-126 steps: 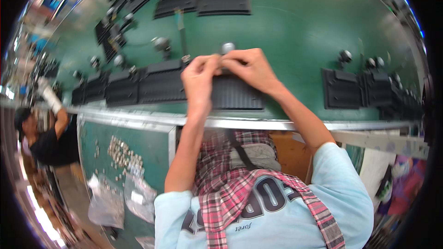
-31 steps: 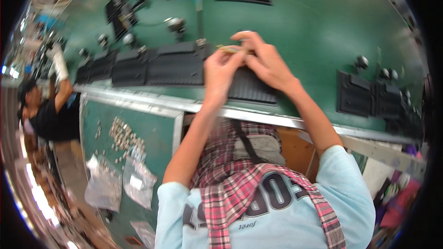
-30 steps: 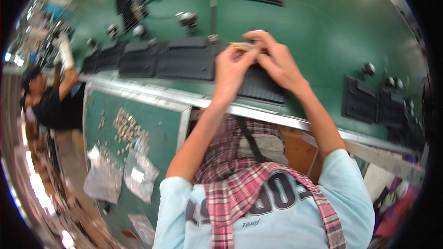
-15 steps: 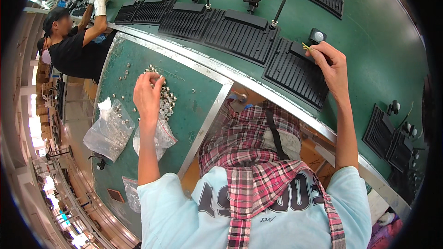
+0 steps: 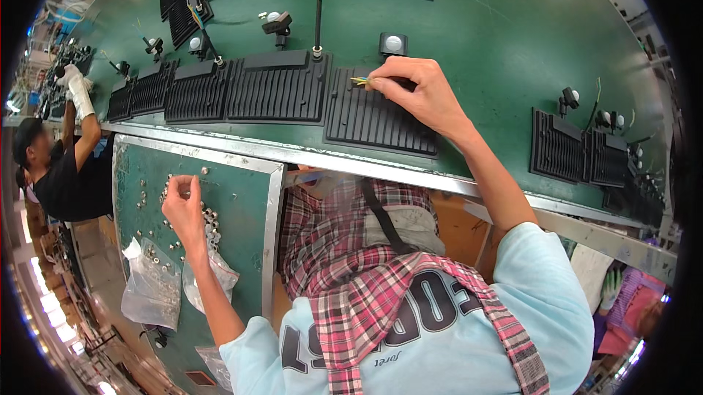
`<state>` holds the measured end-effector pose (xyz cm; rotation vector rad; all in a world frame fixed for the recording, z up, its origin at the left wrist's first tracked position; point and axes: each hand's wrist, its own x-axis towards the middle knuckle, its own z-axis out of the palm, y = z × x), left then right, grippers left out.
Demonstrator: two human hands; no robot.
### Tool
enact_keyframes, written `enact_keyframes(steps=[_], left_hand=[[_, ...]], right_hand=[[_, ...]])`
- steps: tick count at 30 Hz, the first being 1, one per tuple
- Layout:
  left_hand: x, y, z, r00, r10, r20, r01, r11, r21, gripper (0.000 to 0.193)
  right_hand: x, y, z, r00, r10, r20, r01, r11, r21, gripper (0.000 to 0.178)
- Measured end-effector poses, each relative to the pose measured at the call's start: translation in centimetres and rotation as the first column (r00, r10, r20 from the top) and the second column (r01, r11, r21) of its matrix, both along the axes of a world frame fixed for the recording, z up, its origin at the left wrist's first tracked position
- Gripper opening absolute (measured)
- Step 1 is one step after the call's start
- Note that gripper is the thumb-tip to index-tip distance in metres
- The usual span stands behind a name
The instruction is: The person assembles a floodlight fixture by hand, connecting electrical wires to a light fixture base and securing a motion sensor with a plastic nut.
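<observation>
My right hand (image 5: 419, 91) pinches a cable by its end, and the thin coloured wires (image 5: 359, 81) stick out to the left of my fingertips. Under that hand a black finned lamp housing (image 5: 377, 125) lies on the green bench, with a black motion sensor (image 5: 393, 45) behind it. My left hand (image 5: 183, 208) hovers over a heap of small metal cable-gland nuts (image 5: 212, 228) on the lower side table. Its thumb and fingers are drawn together; what they hold, if anything, is hidden. One loose nut (image 5: 204, 171) shows beside the fingertips.
More finned housings (image 5: 274, 91) with upright cables and sensors line the bench to the left; others (image 5: 560, 146) sit at the right. Clear bags of small parts (image 5: 152, 292) lie by my left forearm. A metal edge (image 5: 220, 147) borders the side table. A co-worker (image 5: 69, 175) reaches over the bench at far left.
The view has turned, so the bench lies more level. My right hand keeps its pinch on the cable. My left hand stays over the nuts, its fingers drawn closer together.
</observation>
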<state>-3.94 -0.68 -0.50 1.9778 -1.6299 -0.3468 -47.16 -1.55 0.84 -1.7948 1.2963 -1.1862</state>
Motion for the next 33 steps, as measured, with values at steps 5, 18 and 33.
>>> enact_keyframes(steps=[5, 18, 33], left_hand=[[-2.0, -1.6, -0.5, 0.986, -0.125, 0.109, 0.135, 0.986, -0.095, 0.013], [-6.1, -5.0, -1.5, 0.934, -0.341, 0.11, 0.349, 0.934, -0.069, 0.019], [-19.2, -5.2, 1.7, 0.444, -0.302, -0.844, 0.499, 0.865, -0.047, 0.021]], right_hand=[[-0.5, 0.2, 0.2, 0.999, -0.042, 0.003, 0.042, 0.999, 0.024, 0.016], [0.0, 0.2, 0.3, 0.999, -0.034, 0.007, 0.034, 0.998, 0.058, 0.018], [-0.3, 0.1, 0.3, 1.0, -0.009, -0.002, 0.009, 0.997, 0.071, 0.018]])
